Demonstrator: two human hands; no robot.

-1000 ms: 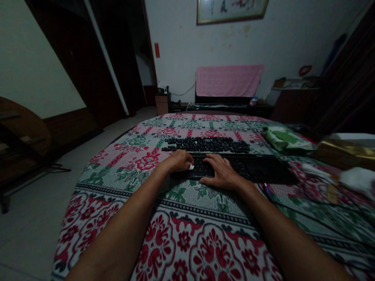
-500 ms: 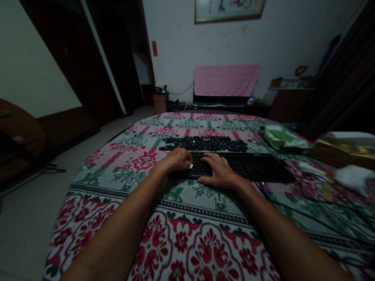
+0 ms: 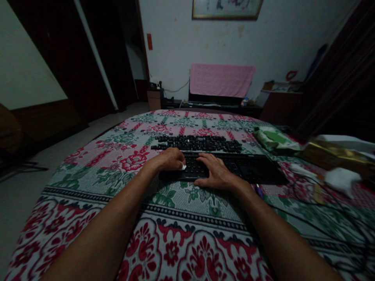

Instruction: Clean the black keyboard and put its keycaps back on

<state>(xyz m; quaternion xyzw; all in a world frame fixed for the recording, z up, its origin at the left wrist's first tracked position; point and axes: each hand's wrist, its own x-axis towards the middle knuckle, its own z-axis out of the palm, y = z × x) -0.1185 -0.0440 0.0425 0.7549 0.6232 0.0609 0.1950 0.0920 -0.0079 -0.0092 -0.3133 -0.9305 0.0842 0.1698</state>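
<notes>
A black keyboard (image 3: 249, 168), its left part stripped of keycaps, lies on the patterned tablecloth in front of me. My left hand (image 3: 173, 159) is closed in a pinch over its left end, and a small wad of white tissue (image 3: 184, 167) pokes out beneath the fingers. Across the middle of the keyboard rests my right hand (image 3: 215, 171), fingers spread, with the thumb by the near edge and the fingertips toward the far edge. Loose black keycaps (image 3: 199, 143) are laid out in rough rows just behind the keyboard.
To the right sit a green-and-white packet (image 3: 275, 139), a gold box (image 3: 336, 156) and a crumpled white tissue (image 3: 342, 180). Black cables (image 3: 316, 230) trail over the cloth there. A purple-tipped object (image 3: 259, 191) lies by the keyboard's near edge. The tablecloth (image 3: 187, 238) covers the whole table.
The view has shifted slightly, so the scene sits a little farther left. Both hands stay at the same spots on the keyboard, with the white tissue still in the left.
</notes>
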